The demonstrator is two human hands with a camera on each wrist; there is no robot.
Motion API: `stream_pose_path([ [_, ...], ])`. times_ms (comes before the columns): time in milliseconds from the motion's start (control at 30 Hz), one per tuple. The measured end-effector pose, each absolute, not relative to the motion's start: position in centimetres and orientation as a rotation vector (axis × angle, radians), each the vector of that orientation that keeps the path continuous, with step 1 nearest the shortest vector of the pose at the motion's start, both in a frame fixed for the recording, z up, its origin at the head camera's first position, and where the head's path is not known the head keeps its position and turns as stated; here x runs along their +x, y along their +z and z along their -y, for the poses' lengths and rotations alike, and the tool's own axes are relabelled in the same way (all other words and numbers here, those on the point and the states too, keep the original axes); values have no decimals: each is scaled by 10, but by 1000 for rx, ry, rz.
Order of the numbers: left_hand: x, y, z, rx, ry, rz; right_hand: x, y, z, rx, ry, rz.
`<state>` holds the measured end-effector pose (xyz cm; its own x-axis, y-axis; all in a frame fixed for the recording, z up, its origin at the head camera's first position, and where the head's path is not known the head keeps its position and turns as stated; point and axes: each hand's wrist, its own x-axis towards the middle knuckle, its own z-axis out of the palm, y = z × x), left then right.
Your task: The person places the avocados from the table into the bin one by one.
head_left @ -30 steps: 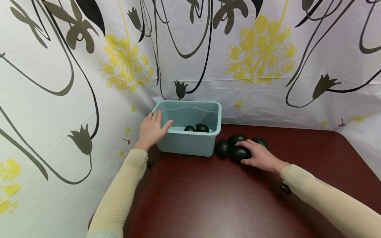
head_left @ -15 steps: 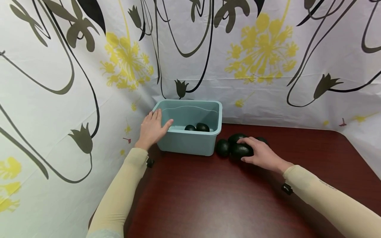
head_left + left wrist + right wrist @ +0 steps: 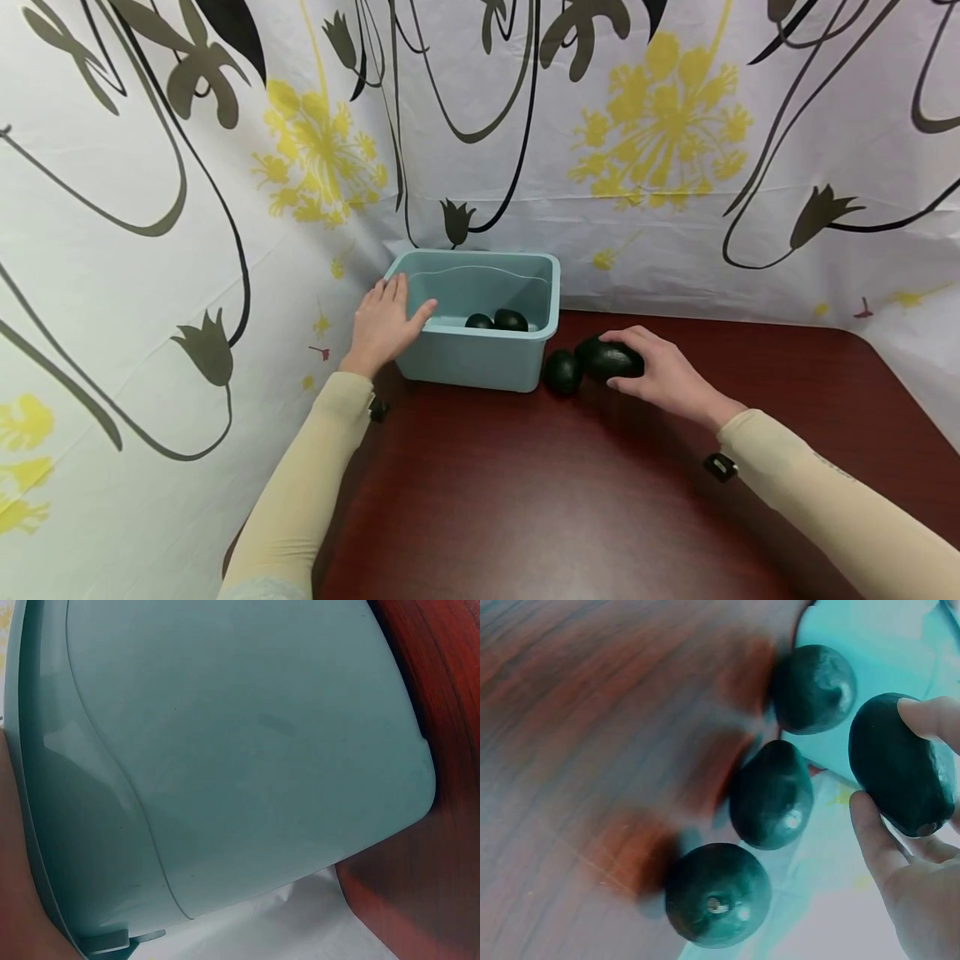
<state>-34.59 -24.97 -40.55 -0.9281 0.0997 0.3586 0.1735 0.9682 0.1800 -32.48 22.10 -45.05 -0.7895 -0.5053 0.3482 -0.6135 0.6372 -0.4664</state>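
Observation:
My right hand (image 3: 678, 379) grips a dark green avocado (image 3: 615, 361) between thumb and fingers. In the right wrist view the held avocado (image 3: 889, 761) is raised off the table. Below it, three more avocados rest on the wood: one (image 3: 814, 690) by the bin, one in the middle (image 3: 771, 796) and one (image 3: 712, 881) with its stem end showing. From the head, one avocado (image 3: 562, 372) shows beside the bin; the hand and its avocado hide most of the others. My left hand (image 3: 382, 327) rests on the pale blue bin (image 3: 472, 364) at its left rim, fingers straight, thumb spread.
Inside the bin lie two avocados, a left one (image 3: 480, 322) and a right one (image 3: 511, 320). The bin stands at the back left of the reddish-brown table (image 3: 555, 492). A white patterned cloth (image 3: 660, 250) hangs close behind and along the left side.
My right hand has picked up the front avocado and raised it, moving slightly away from me. The left hand and the bin have stayed in place.

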Motion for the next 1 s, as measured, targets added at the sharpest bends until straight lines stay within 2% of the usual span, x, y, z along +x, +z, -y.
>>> stream_pose_path([
  [1000, -346, -403, 250, -187, -301, 2788, -323, -397, -192, 899, 1061, 2520],
])
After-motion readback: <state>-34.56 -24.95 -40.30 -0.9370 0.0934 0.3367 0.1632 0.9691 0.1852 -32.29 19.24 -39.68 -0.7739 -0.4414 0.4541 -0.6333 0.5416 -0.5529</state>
